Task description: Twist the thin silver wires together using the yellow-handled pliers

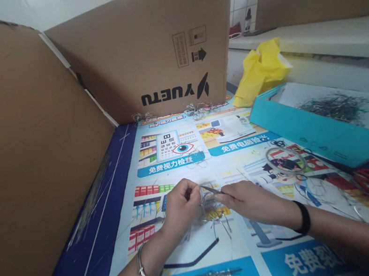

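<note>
pinching a slim metal tool [211,190] above loose wires [226,227] on a printed sheet [197,249]

the right hand [248,199] grips the tool between thumb and fingers, its point reaching the left hand [182,203], whose fingers curl in; whether they pinch anything, i cannot tell. the wires lie tangled just beneath both hands. at right, a turquoise box [306,128] holds a dark heap [338,106], a yellow bag [260,70] beside it.

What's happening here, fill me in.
A person's right hand grips a slim, pointed metal tool, its tip at the curled left hand; whether that hand pinches anything is unclear. Thin wire pieces lie beneath them on a printed sheet. To the right, an open turquoise box holds a tangled pile.
</note>
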The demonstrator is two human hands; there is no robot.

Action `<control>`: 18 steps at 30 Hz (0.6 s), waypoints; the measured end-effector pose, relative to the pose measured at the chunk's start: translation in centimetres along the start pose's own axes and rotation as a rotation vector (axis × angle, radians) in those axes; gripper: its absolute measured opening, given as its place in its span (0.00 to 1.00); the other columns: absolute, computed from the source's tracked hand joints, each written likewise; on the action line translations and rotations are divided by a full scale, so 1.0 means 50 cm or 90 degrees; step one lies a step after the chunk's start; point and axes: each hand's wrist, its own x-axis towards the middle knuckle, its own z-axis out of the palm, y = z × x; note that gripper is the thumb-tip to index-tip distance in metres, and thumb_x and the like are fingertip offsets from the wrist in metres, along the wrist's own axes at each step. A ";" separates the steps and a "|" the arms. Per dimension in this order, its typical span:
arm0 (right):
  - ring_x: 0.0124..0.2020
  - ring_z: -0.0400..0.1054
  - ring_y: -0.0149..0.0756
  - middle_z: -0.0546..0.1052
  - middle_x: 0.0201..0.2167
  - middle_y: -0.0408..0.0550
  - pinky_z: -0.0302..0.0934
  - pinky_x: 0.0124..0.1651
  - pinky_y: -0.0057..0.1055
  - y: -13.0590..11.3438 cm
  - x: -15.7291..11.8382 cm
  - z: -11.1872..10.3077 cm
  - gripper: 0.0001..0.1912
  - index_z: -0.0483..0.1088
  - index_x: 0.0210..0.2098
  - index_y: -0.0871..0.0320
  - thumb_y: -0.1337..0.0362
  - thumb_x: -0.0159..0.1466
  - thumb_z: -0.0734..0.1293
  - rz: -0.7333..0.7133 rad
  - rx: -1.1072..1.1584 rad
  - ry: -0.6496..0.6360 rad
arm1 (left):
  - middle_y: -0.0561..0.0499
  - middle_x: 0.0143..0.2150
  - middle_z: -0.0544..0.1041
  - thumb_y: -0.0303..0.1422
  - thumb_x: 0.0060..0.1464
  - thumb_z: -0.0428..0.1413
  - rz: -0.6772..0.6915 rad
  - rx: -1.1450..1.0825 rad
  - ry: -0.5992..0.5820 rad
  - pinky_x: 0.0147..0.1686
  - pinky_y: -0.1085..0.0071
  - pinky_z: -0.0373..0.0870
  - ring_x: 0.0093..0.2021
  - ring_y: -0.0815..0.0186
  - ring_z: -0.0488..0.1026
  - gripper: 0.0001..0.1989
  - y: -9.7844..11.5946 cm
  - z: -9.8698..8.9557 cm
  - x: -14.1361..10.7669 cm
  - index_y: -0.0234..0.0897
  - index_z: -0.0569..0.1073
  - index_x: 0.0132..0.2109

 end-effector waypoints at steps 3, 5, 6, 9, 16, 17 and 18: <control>0.25 0.60 0.32 0.71 0.23 0.47 0.43 0.26 0.28 0.003 0.000 0.001 0.24 0.60 0.23 0.58 0.49 0.65 0.48 -0.003 -0.001 0.001 | 0.56 0.20 0.67 0.30 0.50 0.50 0.000 -0.001 0.000 0.23 0.78 0.59 0.22 0.72 0.64 0.06 0.000 -0.001 0.000 0.36 0.66 0.26; 0.25 0.60 0.32 0.71 0.23 0.47 0.43 0.27 0.28 0.005 0.001 0.001 0.24 0.60 0.23 0.58 0.49 0.65 0.48 -0.004 0.003 0.000 | 0.56 0.20 0.67 0.30 0.50 0.50 0.000 0.000 -0.003 0.24 0.78 0.59 0.22 0.72 0.64 0.06 0.000 -0.001 0.000 0.36 0.66 0.26; 0.25 0.60 0.32 0.71 0.23 0.47 0.43 0.27 0.28 0.005 0.001 0.001 0.24 0.60 0.23 0.58 0.48 0.65 0.48 -0.002 0.006 -0.002 | 0.56 0.20 0.67 0.30 0.51 0.50 0.001 0.001 -0.004 0.24 0.78 0.59 0.22 0.72 0.64 0.06 0.000 -0.002 -0.001 0.36 0.66 0.26; 0.25 0.60 0.31 0.70 0.23 0.46 0.43 0.26 0.28 0.007 0.002 0.000 0.24 0.60 0.23 0.58 0.49 0.64 0.49 0.008 0.017 -0.013 | 0.56 0.21 0.67 0.31 0.52 0.50 0.009 0.014 -0.007 0.24 0.77 0.59 0.23 0.71 0.63 0.07 -0.001 -0.003 0.000 0.36 0.66 0.27; 0.23 0.58 0.29 0.68 0.21 0.44 0.41 0.25 0.27 0.015 0.006 0.001 0.21 0.59 0.22 0.58 0.52 0.65 0.51 -0.018 -0.008 -0.026 | 0.54 0.25 0.69 0.30 0.54 0.48 0.087 0.116 -0.024 0.28 0.75 0.60 0.27 0.69 0.65 0.06 0.001 -0.007 -0.001 0.36 0.66 0.29; 0.23 0.58 0.29 0.69 0.21 0.44 0.41 0.25 0.27 0.017 0.007 0.001 0.21 0.59 0.22 0.58 0.52 0.65 0.51 -0.019 -0.018 -0.025 | 0.53 0.26 0.69 0.29 0.54 0.48 0.099 0.131 -0.025 0.29 0.74 0.59 0.28 0.69 0.65 0.06 0.001 -0.008 -0.001 0.36 0.67 0.30; 0.23 0.58 0.29 0.69 0.22 0.45 0.41 0.25 0.27 0.019 0.008 0.002 0.21 0.59 0.22 0.58 0.52 0.65 0.51 -0.022 -0.029 -0.020 | 0.53 0.26 0.69 0.28 0.55 0.48 0.112 0.143 -0.027 0.29 0.74 0.59 0.28 0.68 0.65 0.06 0.001 -0.008 -0.002 0.36 0.67 0.30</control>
